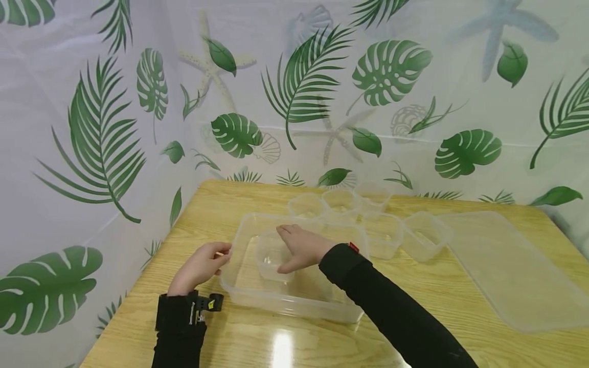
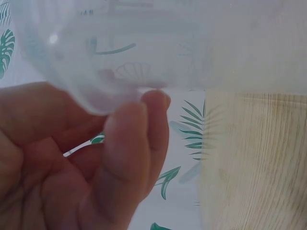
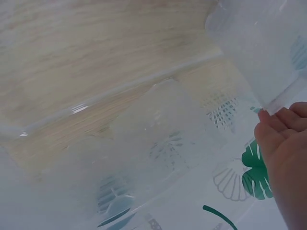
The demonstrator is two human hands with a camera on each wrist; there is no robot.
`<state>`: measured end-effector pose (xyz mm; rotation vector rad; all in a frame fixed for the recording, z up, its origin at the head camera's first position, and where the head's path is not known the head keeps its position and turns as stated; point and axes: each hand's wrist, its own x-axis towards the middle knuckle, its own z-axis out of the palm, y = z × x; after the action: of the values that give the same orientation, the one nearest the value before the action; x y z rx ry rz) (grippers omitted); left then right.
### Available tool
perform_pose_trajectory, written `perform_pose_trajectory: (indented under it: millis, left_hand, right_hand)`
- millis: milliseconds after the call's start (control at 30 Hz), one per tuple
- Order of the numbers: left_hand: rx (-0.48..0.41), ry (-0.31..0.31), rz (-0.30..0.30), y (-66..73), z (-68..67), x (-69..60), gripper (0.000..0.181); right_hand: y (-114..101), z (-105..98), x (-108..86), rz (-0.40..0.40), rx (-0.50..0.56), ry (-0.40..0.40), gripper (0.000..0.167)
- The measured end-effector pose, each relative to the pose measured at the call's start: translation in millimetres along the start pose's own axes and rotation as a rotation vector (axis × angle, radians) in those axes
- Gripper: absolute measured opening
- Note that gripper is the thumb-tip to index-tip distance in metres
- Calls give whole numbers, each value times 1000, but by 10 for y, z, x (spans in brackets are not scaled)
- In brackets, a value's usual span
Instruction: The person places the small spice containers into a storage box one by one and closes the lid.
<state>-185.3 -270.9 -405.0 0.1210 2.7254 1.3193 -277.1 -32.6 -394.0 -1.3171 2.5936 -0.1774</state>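
A large clear plastic box (image 1: 294, 304) stands on the table, with a small clear plastic container (image 1: 271, 273) inside at its left part. From above, my right hand (image 1: 303, 249) holds this small container, thumb on the near side and fingers on the far side. In the right wrist view, the fingers of the right hand (image 3: 288, 139) meet the container's rim (image 3: 268, 108). At the box's left side, my left hand (image 1: 202, 266) pinches the rim. Up close, the thumb (image 2: 127, 148) lies on one side of the translucent box edge (image 2: 96, 108), with fingers behind it.
Several more small clear containers, including one at the right (image 1: 425, 237), stand behind and right of the box. A large translucent lid (image 1: 515, 271) lies flat on the wooden table (image 1: 239, 340) at the right. A leaf-patterned curtain (image 1: 294, 143) hangs behind and to the left.
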Motion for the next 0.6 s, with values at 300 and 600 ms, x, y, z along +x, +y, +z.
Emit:
perform_pose_trajectory:
  millis: [300, 600]
  left_hand:
    - [7, -4, -14, -1, 11, 0, 37]
    - [5, -1, -16, 2, -3, -10, 37]
  right_hand:
    - [118, -46, -223, 156, 40, 54, 93]
    - [17, 51, -402, 175, 208, 3, 48]
